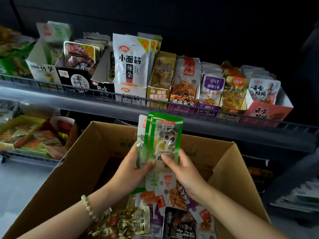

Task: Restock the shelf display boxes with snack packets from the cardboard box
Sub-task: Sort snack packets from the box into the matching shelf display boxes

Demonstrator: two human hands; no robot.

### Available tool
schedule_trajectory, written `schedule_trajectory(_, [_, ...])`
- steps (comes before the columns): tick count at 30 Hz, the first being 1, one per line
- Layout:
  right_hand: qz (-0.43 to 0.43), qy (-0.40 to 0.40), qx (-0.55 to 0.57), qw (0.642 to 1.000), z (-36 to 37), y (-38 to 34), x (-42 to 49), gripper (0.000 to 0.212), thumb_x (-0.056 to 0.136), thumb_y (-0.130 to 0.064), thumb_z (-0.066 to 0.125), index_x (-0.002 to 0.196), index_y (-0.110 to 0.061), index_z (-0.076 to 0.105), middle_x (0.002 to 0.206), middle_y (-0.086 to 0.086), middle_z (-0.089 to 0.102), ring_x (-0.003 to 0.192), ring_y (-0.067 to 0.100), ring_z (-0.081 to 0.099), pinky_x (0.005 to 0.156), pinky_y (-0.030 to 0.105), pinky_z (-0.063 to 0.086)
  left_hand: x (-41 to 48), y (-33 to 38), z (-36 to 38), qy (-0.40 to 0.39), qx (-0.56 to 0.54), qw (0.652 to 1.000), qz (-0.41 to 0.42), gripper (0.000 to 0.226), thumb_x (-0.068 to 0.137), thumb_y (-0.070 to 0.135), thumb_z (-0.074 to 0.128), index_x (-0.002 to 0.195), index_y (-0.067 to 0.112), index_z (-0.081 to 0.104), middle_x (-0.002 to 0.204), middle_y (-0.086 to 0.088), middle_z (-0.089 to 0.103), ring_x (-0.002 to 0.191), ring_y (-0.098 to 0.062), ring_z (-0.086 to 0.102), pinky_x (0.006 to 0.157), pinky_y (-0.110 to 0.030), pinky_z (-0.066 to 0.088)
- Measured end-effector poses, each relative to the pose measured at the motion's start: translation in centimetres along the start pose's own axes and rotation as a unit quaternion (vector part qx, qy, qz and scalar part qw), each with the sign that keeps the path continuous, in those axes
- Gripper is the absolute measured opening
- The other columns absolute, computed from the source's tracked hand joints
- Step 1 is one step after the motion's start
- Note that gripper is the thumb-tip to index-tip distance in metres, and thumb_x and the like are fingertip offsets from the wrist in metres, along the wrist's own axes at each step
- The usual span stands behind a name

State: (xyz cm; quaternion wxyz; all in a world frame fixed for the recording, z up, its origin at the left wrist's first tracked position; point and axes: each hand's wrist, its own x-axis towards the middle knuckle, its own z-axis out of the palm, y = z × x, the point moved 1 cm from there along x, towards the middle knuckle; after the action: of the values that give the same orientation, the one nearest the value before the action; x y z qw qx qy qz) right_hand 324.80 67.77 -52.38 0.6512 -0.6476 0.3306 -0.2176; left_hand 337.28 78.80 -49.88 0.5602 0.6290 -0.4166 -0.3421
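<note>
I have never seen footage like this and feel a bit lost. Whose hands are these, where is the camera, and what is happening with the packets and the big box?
There is no machine here. A person wears one camera on the head, looking forward and down, so you see their own arms. The left hand and the right hand both grip a small stack of green packets, held upright above an open cardboard box. More snack packets of mixed kinds lie loose in that box. Behind it, a shelf carries a row of display boxes with packets standing in them.
</note>
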Motion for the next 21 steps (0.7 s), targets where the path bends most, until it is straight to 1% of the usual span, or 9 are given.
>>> schedule_trajectory(3, [-0.033,-0.005,0.012,0.999,-0.1,0.0,-0.1,0.075,0.064,-0.064,0.069,0.129,-0.033,0.050,0.126,-0.004,0.063,0.114,0.014,0.060,0.096,0.042,0.051,0.2,0.2,-0.4,0.069,0.048,0.996,0.025,0.046,0.076,0.017,0.077,0.110,0.034,0.051,0.101,0.010,0.071,0.092,-0.002,0.069,0.072,-0.019,0.057])
schedule_trajectory(7, [-0.024,-0.048,0.036,0.998,-1.3,-1.6,0.5,0.047,0.078,-0.042,0.062,0.123,-0.034,0.051,0.118,-0.004,0.067,0.106,0.013,0.066,0.090,0.034,0.054,1.0,1.8,-1.5,0.083,-0.019,0.996,-0.036,0.011,0.093,0.029,0.054,0.102,0.026,0.059,0.082,0.012,0.074,0.074,-0.004,0.071,0.058,-0.014,0.052])
schedule_trajectory(9, [-0.018,-0.065,0.044,0.997,-3.3,-3.1,0.9,0.046,0.076,-0.035,0.065,0.120,-0.028,0.054,0.114,-0.001,0.070,0.104,0.017,0.067,0.086,0.036,0.055,1.2,2.7,-2.8,0.071,-0.041,0.991,-0.108,0.032,0.098,0.043,0.038,0.098,0.023,0.062,0.075,0.001,0.075,0.070,-0.013,0.072,0.067,-0.027,0.056])
schedule_trajectory(11, [-0.004,-0.126,0.042,0.991,-5.4,-4.3,1.0,0.053,0.069,-0.028,0.070,0.120,-0.021,0.055,0.110,0.004,0.071,0.099,0.021,0.068,0.081,0.033,0.057,1.4,2.9,-4.0,0.032,-0.049,0.983,-0.172,0.053,0.095,0.058,0.027,0.096,0.020,0.065,0.075,-0.009,0.074,0.071,-0.023,0.072,0.077,-0.036,0.054])
schedule_trajectory(14, [0.042,-0.267,-0.156,0.950,-6.1,-4.5,0.1,0.042,0.076,-0.021,0.073,0.115,-0.015,0.059,0.104,0.003,0.072,0.089,0.017,0.070,0.074,0.027,0.057,2.3,1.8,-4.9,-0.076,-0.103,0.962,-0.241,0.075,0.083,0.075,0.026,0.101,0.017,0.070,0.098,-0.015,0.074,0.081,-0.028,0.073,0.076,-0.036,0.052])
schedule_trajectory(16, [0.026,-0.307,-0.290,0.906,-5.5,-3.8,0.0,0.029,0.079,-0.023,0.076,0.106,-0.020,0.067,0.102,-0.003,0.072,0.089,0.012,0.069,0.076,0.027,0.054,2.5,1.0,-4.4,-0.136,-0.078,0.953,-0.258,0.074,0.065,0.086,0.044,0.100,0.029,0.075,0.117,-0.012,0.069,0.093,-0.024,0.072,0.091,-0.042,0.049])
schedule_trajectory(17, [0.021,-0.302,-0.319,0.898,-5.1,-3.4,0.1,0.026,0.077,-0.027,0.078,0.101,-0.024,0.070,0.100,-0.007,0.072,0.090,0.012,0.069,0.077,0.027,0.054,2.3,0.7,-4.2,-0.176,-0.036,0.950,-0.255,0.065,0.061,0.083,0.057,0.099,0.034,0.075,0.122,-0.008,0.067,0.096,-0.019,0.071,0.096,-0.043,0.048])
schedule_trajectory(19, [0.025,-0.275,-0.316,0.908,-4.7,-3.1,0.3,0.022,0.071,-0.036,0.082,0.090,-0.034,0.073,0.096,-0.001,0.074,0.089,0.025,0.070,0.073,0.032,0.052,1.3,0.9,-3.4,-0.289,0.079,0.930,-0.215,0.041,0.074,0.051,0.072,0.109,0.030,0.068,0.113,0.002,0.071,0.097,-0.013,0.070,0.091,-0.033,0.052])
schedule_trajectory(21, [0.021,-0.247,-0.312,0.917,-4.9,-2.9,0.4,0.026,0.065,-0.043,0.084,0.088,-0.035,0.072,0.095,0.015,0.073,0.089,0.045,0.064,0.068,0.037,0.047,0.7,1.2,-2.9,-0.303,0.123,0.931,-0.165,0.032,0.078,0.019,0.074,0.109,0.019,0.065,0.103,0.003,0.074,0.094,-0.014,0.071,0.083,-0.027,0.056])
